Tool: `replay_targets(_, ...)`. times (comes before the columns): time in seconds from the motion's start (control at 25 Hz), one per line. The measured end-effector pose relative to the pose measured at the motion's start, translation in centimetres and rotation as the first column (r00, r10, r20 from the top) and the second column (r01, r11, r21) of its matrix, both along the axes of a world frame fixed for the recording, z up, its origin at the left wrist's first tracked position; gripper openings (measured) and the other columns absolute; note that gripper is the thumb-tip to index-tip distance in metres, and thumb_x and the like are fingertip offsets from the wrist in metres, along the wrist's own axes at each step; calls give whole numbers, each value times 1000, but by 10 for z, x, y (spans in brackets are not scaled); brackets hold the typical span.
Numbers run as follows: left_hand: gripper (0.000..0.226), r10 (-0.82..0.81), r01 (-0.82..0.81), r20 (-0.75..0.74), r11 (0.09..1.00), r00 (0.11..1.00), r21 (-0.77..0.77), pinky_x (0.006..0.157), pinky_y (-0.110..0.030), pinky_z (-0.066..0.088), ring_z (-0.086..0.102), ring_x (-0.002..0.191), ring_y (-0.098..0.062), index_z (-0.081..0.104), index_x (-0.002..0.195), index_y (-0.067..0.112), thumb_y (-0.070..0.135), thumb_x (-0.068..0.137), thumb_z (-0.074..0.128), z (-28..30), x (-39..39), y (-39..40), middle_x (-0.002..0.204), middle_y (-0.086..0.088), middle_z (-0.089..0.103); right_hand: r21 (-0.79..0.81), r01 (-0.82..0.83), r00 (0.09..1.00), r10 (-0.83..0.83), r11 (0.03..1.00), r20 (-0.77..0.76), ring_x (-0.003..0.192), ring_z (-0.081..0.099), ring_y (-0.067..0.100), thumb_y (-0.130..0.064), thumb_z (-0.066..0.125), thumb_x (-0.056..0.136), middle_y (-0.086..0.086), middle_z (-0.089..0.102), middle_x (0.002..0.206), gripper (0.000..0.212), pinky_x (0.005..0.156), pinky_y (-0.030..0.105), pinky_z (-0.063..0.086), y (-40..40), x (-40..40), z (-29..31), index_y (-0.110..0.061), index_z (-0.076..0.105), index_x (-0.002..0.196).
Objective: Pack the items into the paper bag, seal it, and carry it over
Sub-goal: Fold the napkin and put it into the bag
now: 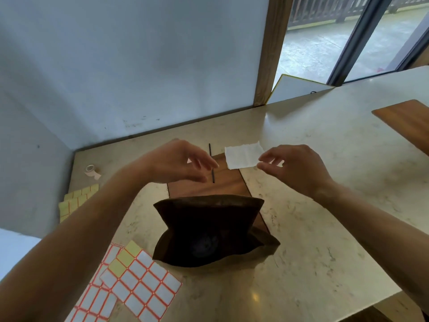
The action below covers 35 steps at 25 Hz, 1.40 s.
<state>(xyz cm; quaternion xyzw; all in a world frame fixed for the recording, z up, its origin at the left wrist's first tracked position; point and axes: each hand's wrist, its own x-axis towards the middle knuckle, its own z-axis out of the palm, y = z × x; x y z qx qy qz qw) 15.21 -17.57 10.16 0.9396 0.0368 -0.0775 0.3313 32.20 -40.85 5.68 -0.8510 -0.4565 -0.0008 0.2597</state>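
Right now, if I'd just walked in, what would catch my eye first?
Probably the dark brown paper bag standing open in the middle of the pale marble-look counter. Just above it, the right hand pinches a small white paper square while the left hand hovers open. Red-lined white sticker sheets lie near left.

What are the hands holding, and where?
The right hand pinches the small white paper napkin by its right edge. The left hand holds nothing.

Daylight from window [348,38] at upper right, soft shadows, dim bag interior [209,238], wide-angle bending, slight blur
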Motion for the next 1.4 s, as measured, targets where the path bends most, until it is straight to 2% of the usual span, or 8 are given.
replay_targets(0.12, 27, 53, -53, 1, 999, 999, 14, 68, -5, 42, 61, 84, 5, 73, 96, 38, 19, 78, 79, -28, 50, 26, 93, 22, 69, -128, 133, 990, -137, 983, -23, 74, 63, 2, -51, 62, 84, -19, 72, 89, 26, 67, 24, 46, 12, 31, -31, -31, 72, 97)
replay_targets(0.28, 22, 38, -36, -21, 996, 999, 77, 76, -21, 44, 60, 84, -3, 74, 92, 37, 20, 77, 78, -83, 115, 55, 89, 16, 67, -237, 234, 968, -249, 943, -37, 83, 64, 7, -56, 59, 83, -18, 71, 93, 31, 64, 25, 42, 34, 63, -78, -35, 69, 103)
replay_targets(0.4, 21, 36, -31, -34, 990, 999, 137, 83, -32, 45, 59, 91, -10, 74, 97, 34, 25, 78, 78, -125, 164, 74, 97, 9, 67, -290, 293, 948, -317, 911, -38, 85, 65, 11, -57, 56, 82, -16, 70, 94, 34, 64, 26, 45, 55, 85, -115, -35, 68, 105)
replay_targets(0.56, 24, -31, 58, -96, 957, 995, 283, 86, -37, 45, 55, 98, -10, 71, 104, 36, 32, 80, 74, -178, 215, 92, 100, 13, 62, -333, 354, 926, -378, 874, -6, 86, 66, 18, -56, 54, 84, -9, 69, 100, 36, 66, 30, 49, 80, 107, -165, -33, 68, 108)
replay_targets(0.72, 27, -114, 140, -86, 901, 990, 411, 83, -34, 42, 49, 111, -15, 67, 113, 38, 33, 86, 68, -223, 250, 100, 115, 8, 63, -350, 391, 915, -400, 851, 49, 80, 65, 20, -58, 54, 85, -4, 68, 97, 38, 64, 31, 52, 107, 118, -206, -27, 70, 101)
replay_targets(0.88, 36, -227, 222, -50, 839, 973, 497, 86, -37, 44, 46, 118, -18, 58, 128, 37, 27, 93, 59, -250, 279, 92, 130, 4, 57, -388, 403, 913, -391, 829, 113, 75, 60, 20, -58, 52, 86, -3, 65, 85, 39, 57, 29, 45, 118, 121, -230, -24, 70, 91)
replay_targets(1.04, 40, -321, 286, -32, 789, 946, 543, 88, -38, 43, 46, 118, -21, 50, 136, 37, 23, 99, 49, -265, 299, 86, 132, 2, 53, -426, 404, 914, -371, 810, 163, 68, 55, 20, -55, 54, 87, -2, 61, 79, 37, 55, 28, 41, 123, 120, -240, -21, 68, 85)
replay_targets(1.4, 19, -322, 253, 60, 836, 945, 487, 71, -34, 38, 51, 104, -22, 71, 107, 23, 26, 94, 56, -275, 302, 93, 116, -1, 58, -347, 427, 896, -444, 835, 35, 73, 59, 22, -38, 55, 89, -3, 65, 87, 20, 59, 30, 46, 123, 120, -248, -24, 70, 89)
